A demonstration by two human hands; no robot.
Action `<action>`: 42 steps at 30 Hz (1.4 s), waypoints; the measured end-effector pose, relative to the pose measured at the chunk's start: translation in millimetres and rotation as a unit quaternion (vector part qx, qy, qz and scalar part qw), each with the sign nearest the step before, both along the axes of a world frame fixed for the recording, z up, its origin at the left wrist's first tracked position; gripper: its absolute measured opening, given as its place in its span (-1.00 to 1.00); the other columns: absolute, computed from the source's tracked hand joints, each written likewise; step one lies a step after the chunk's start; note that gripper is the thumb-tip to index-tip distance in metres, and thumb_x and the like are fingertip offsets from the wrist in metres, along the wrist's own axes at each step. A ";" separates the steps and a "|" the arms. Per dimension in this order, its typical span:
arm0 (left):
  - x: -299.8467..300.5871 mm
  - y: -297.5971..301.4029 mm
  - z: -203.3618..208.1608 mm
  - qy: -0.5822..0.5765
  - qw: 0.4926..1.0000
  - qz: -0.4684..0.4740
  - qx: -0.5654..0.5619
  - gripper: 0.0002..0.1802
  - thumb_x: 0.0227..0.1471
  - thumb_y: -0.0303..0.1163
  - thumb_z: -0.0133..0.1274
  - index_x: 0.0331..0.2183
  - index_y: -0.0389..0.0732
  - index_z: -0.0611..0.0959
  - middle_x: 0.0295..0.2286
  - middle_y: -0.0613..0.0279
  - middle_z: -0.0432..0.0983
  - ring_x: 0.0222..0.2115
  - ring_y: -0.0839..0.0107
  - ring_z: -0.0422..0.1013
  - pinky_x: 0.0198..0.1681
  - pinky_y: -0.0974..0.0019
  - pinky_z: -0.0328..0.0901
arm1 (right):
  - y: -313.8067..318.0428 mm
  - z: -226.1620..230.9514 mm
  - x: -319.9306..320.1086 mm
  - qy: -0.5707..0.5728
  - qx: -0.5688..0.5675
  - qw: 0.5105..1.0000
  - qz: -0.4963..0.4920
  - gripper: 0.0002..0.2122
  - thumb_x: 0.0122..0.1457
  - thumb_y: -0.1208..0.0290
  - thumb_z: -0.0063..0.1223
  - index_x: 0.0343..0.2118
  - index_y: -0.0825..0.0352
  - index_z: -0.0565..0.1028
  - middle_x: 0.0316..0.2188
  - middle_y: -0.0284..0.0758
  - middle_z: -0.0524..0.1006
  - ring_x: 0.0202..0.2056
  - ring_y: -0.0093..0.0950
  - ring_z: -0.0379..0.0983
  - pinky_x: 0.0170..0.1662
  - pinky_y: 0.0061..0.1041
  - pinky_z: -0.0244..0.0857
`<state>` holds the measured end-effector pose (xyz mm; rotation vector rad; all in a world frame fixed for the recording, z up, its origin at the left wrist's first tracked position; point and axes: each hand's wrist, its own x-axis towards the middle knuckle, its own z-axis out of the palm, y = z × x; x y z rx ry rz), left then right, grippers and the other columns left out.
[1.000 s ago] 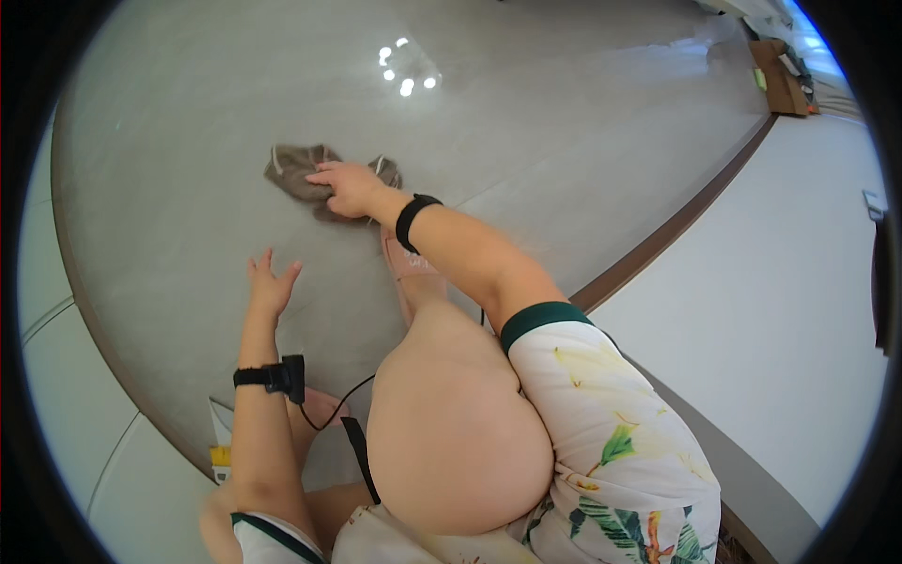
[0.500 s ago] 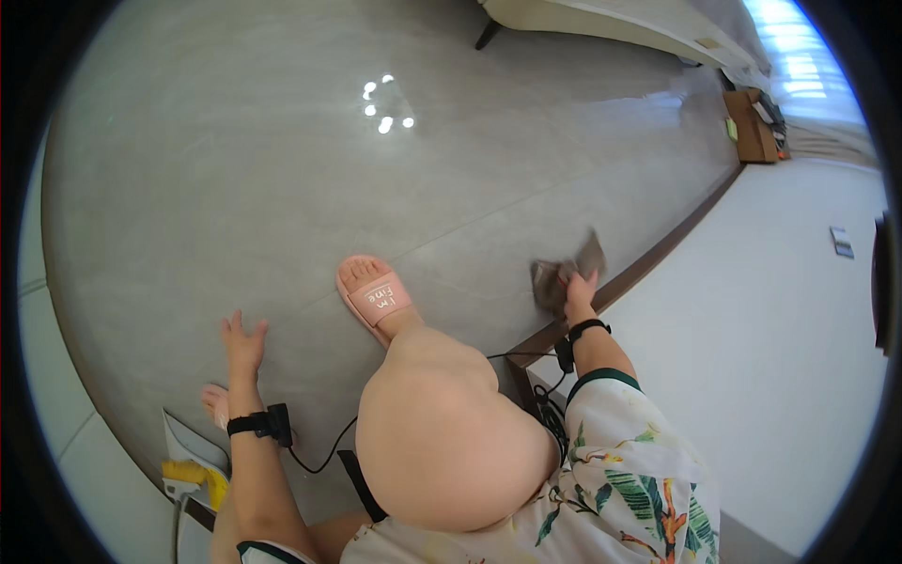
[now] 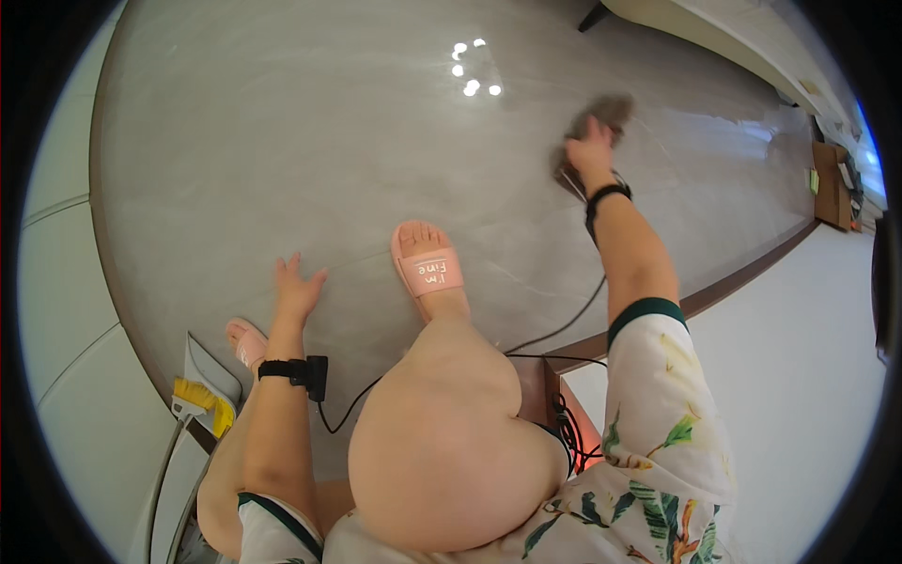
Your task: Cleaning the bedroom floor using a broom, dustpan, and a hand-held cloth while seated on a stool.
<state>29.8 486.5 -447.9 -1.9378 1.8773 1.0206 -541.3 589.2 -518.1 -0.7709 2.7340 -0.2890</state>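
Note:
A grey-brown cloth (image 3: 615, 110) lies bunched against the shiny grey tiled floor (image 3: 282, 141), blurred by motion. My right hand (image 3: 592, 155) presses over its middle with the arm reaching forward, and the fingers are closed on it. On the left, my left hand (image 3: 299, 291) hovers low over the floor with its fingers spread and nothing in it. Each wrist wears a black strap with a cable. Between my hands, my bent knee (image 3: 432, 423) rises above a foot in a pink slipper (image 3: 437, 273); another pink slipper (image 3: 246, 344) sits beyond my left forearm.
A dustpan (image 3: 205, 360) and a yellow-bristled broom (image 3: 193, 392) stand by the left skirting. A black cable (image 3: 568, 324) trails across the floor near my right arm. Furniture with a dark leg (image 3: 594, 16) is at the far right, and a cardboard box (image 3: 830, 183) sits near the right wall.
My right hand has swept the cloth forward, away from the right skirting onto the open floor. My view has shifted, and my left hand stays spread.

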 end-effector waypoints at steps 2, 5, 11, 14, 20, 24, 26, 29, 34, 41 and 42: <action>9.9 -1.0 9.4 -0.015 1.000 0.026 0.002 -0.11 -0.09 -0.07 0.20 0.18 -0.23 0.24 0.23 -0.25 -0.16 0.26 -0.04 -0.14 0.25 0.11 -0.04 | -76.9 30.2 80.3 -0.021 0.059 0.994 0.085 -0.33 -0.10 0.33 0.04 0.20 0.05 0.19 0.26 -0.16 0.07 0.21 -0.10 0.09 0.19 -0.20 0.11; 0.9 9.7 -1.4 0.025 0.999 0.042 0.005 -0.12 -0.09 -0.07 0.19 0.19 -0.23 0.24 0.23 -0.25 -0.16 0.26 -0.04 -0.15 0.26 0.11 -0.08 | -119.0 36.0 171.1 -0.003 -0.132 0.949 0.287 -0.49 -0.17 0.50 0.08 -0.03 0.10 0.37 0.02 -0.22 0.30 0.03 -0.14 0.28 -0.04 -0.12 0.27; -3.6 23.5 -27.2 -0.063 0.995 -0.064 0.036 -0.10 -0.08 -0.09 0.19 0.21 -0.20 0.19 0.23 -0.23 -0.13 0.27 -0.01 -0.17 0.27 0.10 -0.10 | -127.7 31.3 350.3 -0.287 -0.160 0.816 0.475 -0.43 -0.13 0.54 0.03 0.07 0.10 0.38 0.17 -0.21 0.27 0.16 -0.23 0.19 0.17 -0.15 0.11; 28.1 29.0 -17.5 -0.079 0.996 0.029 0.011 -0.05 -0.09 -0.09 0.21 0.24 -0.16 0.13 0.25 -0.15 -0.18 0.28 0.03 -0.20 0.27 0.07 -0.12 | -118.2 60.8 333.7 -0.365 -0.284 0.780 0.422 -0.41 -0.14 0.58 -0.09 0.11 0.30 0.33 0.10 -0.12 0.35 0.15 -0.22 0.22 0.22 -0.33 0.07; 23.2 13.9 12.4 -0.108 0.990 0.088 0.030 0.08 -0.14 -0.15 0.25 0.27 -0.16 -0.01 0.28 -0.06 -0.30 0.29 0.10 -0.25 0.26 -0.08 -0.16 | 52.3 70.3 139.7 -0.280 -0.282 0.915 0.072 -0.24 -0.06 0.59 -0.02 0.28 0.33 -0.01 0.17 -0.12 0.22 0.14 -0.25 0.21 0.18 -0.35 0.11; 28.3 32.8 -3.0 -0.128 0.990 0.047 0.035 0.13 -0.17 -0.17 0.28 0.26 -0.21 -0.04 0.28 -0.07 -0.32 0.30 0.10 -0.25 0.25 -0.08 -0.16 | 170.7 58.2 95.6 -0.287 -0.123 0.891 -0.328 -0.26 -0.01 0.61 -0.04 0.29 0.27 -0.02 0.17 -0.10 0.21 0.11 -0.24 0.25 0.09 -0.35 0.24; 24.6 33.9 -5.1 -0.151 0.987 0.047 0.023 0.14 -0.19 -0.18 0.30 0.26 -0.22 -0.04 0.28 -0.07 -0.31 0.30 0.10 -0.25 0.26 -0.05 -0.16 | 180.4 40.3 118.3 -0.165 -0.075 0.936 -0.301 -0.29 0.00 0.59 -0.05 0.28 0.29 0.02 0.18 -0.09 0.21 0.13 -0.24 0.24 0.10 -0.35 0.24; 28.7 43.9 -15.7 -0.156 0.987 0.028 -0.002 0.17 -0.23 -0.20 0.33 0.26 -0.23 -0.03 0.27 -0.08 -0.26 0.29 0.09 -0.23 0.27 0.02 -0.16 | 123.4 20.3 141.2 -0.063 -0.010 0.975 -0.215 -0.35 -0.03 0.52 0.06 0.19 0.42 0.16 0.18 0.01 0.20 0.19 -0.12 0.15 0.23 -0.29 0.05; 19.5 35.2 -15.5 -0.182 0.983 0.016 -0.017 0.20 -0.27 -0.18 0.36 0.25 -0.24 -0.02 0.26 -0.08 -0.20 0.28 0.09 -0.16 0.27 0.08 -0.14 | -44.3 16.4 167.2 0.002 -0.039 0.984 0.173 -0.34 -0.12 0.43 0.08 0.15 0.39 0.22 0.14 -0.04 0.26 0.18 -0.14 0.12 0.22 -0.24 0.05; 25.5 35.8 -18.6 -0.176 0.984 0.016 -0.003 0.26 -0.33 -0.15 0.39 0.26 -0.19 -0.05 0.27 -0.05 -0.25 0.28 0.10 -0.17 0.25 0.01 -0.11 | -161.3 50.6 368.0 -0.140 0.033 0.882 0.448 -0.33 -0.09 0.45 0.11 0.17 -0.05 0.21 0.24 -0.31 0.10 0.12 -0.09 0.18 0.06 0.01 0.18; 23.7 34.7 -18.9 -0.172 0.985 0.007 0.003 0.26 -0.31 -0.14 0.38 0.26 -0.19 -0.05 0.27 -0.04 -0.24 0.28 0.11 -0.17 0.26 0.00 -0.12 | -161.0 41.5 378.3 -0.220 -0.009 0.848 0.482 -0.36 -0.08 0.46 0.07 0.17 0.04 0.25 0.22 -0.23 0.17 0.14 -0.10 0.18 0.13 -0.09 0.15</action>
